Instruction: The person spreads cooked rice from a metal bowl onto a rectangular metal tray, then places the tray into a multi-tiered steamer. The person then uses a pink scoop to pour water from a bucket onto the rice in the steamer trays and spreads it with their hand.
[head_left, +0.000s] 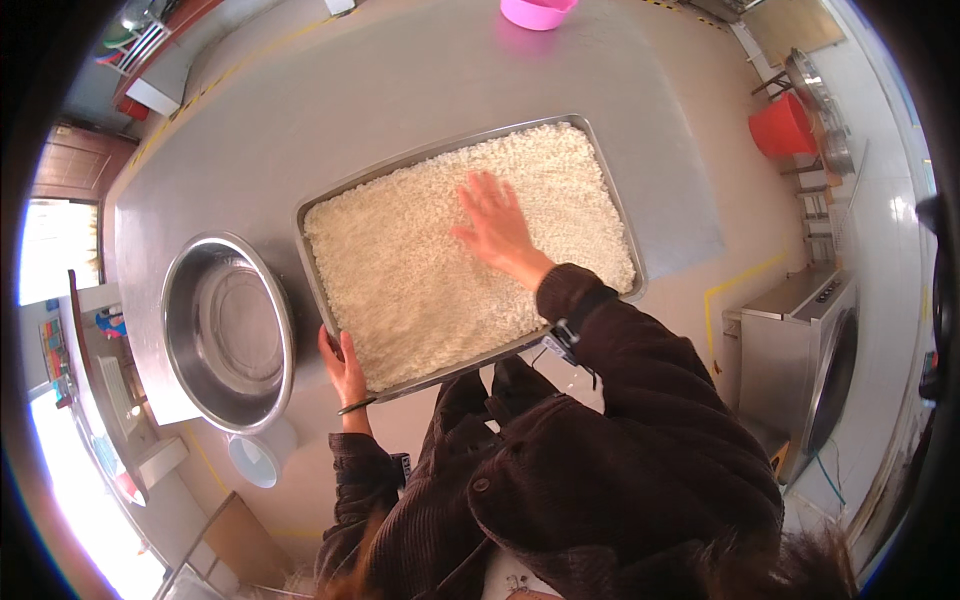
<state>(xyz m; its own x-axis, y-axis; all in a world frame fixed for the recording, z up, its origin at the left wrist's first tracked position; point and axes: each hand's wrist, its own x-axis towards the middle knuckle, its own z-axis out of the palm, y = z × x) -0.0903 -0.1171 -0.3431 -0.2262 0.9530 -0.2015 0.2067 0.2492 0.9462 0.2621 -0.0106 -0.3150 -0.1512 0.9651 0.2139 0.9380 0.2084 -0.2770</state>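
A large rectangular metal tray (301, 247) lies at a slant on the steel table, its near edge by my body. White rice-like grains (405, 285) fill it in a broad, fairly even layer. My right hand (495, 225) is over the middle of the grains, palm down and fingers spread, slightly blurred; whether it presses on them I cannot tell. At the tray's near left corner my left hand (345, 369) grips the rim, its thumb on the near side of the corner and some fingers hidden beneath.
A large stainless steel basin (244, 322) stands left of the tray on the metal table (420, 82). Near the far edge is a pink plastic basin (538, 11). A pale bucket (255, 459) is on the floor at lower left. To the right are a red bucket (780, 127) and a steel appliance (787, 360).
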